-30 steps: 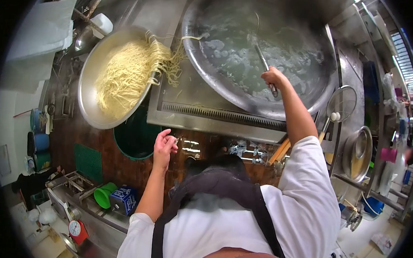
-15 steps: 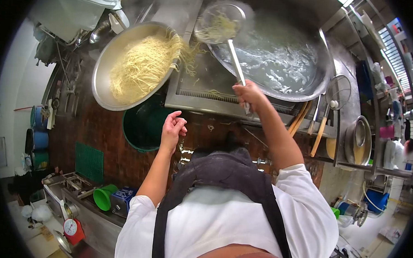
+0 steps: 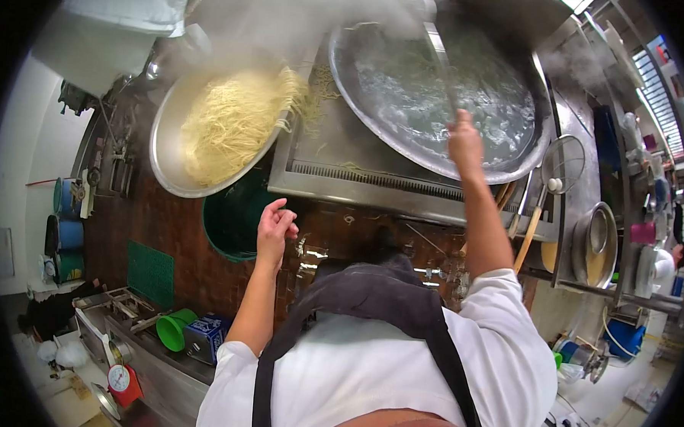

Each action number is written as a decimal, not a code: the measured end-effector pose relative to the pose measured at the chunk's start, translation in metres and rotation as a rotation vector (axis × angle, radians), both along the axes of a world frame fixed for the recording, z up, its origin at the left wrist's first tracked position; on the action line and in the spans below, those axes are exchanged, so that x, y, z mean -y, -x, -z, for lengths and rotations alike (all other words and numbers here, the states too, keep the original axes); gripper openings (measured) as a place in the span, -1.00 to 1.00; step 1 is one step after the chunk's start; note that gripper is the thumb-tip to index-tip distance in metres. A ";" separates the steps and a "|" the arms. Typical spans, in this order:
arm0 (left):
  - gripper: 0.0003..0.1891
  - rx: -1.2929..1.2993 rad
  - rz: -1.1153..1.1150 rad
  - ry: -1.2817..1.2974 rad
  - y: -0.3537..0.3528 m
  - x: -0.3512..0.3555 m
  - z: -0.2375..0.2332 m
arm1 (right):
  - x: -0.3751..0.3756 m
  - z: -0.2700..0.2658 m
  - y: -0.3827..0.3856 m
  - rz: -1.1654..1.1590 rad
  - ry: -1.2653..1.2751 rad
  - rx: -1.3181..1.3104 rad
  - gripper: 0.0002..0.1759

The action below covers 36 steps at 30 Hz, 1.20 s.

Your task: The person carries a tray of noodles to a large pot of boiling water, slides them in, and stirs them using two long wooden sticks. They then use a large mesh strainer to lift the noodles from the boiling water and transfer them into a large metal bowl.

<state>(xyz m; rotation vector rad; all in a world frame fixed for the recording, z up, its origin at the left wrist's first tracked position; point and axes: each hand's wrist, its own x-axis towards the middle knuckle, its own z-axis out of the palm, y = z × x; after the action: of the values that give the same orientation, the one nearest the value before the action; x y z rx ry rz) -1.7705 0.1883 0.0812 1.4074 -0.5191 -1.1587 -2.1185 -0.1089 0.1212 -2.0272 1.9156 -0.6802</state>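
My right hand (image 3: 465,145) is closed around the handle of a skimmer (image 3: 439,50) over the large pot (image 3: 428,165) of bubbling water. Steam and blur hide most of the skimmer's head near the pot's far rim. My left hand (image 3: 276,230) is in front of the stove, fingers loosely bent and apart, holding nothing. Beyond it, a wide metal bowl (image 3: 160,148) tilts at the left of the stove. Yellow noodles (image 3: 227,128) fill the bowl, and some strands trail over its right rim onto the stove top (image 3: 314,147).
A dark green bin (image 3: 230,235) stands below the bowl. Right of the pot lie a round wire strainer (image 3: 564,156), a wooden-handled tool (image 3: 528,238) and stacked metal bowls (image 3: 594,247). A green cup (image 3: 175,329) and red scale (image 3: 124,386) are at lower left.
My right hand has moved right and forward over the pot, swinging the skimmer from the pot's left edge toward its far side. My left hand stays nearly in place. Steam is thicker above.
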 end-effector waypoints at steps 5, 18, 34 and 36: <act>-0.59 -0.042 -0.044 -0.061 0.020 0.030 0.018 | 0.118 0.007 0.173 0.198 0.021 -0.325 -0.59; -0.61 -0.025 0.028 -0.044 0.043 0.083 0.005 | 0.162 0.116 0.311 0.055 -0.437 -0.385 -0.72; -0.61 -0.045 0.160 0.082 -0.030 -0.062 0.007 | -0.103 0.069 -0.026 -0.035 -0.859 0.869 -0.86; -0.61 -0.029 0.175 0.090 -0.035 -0.071 0.006 | -0.130 0.041 -0.066 -0.058 -0.827 0.923 -0.85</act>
<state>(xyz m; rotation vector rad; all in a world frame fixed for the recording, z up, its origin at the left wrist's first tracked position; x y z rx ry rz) -1.7359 0.2588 0.0748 1.2863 -0.6766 -1.2777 -2.0527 0.0213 0.0800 -0.9761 1.2419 -0.5260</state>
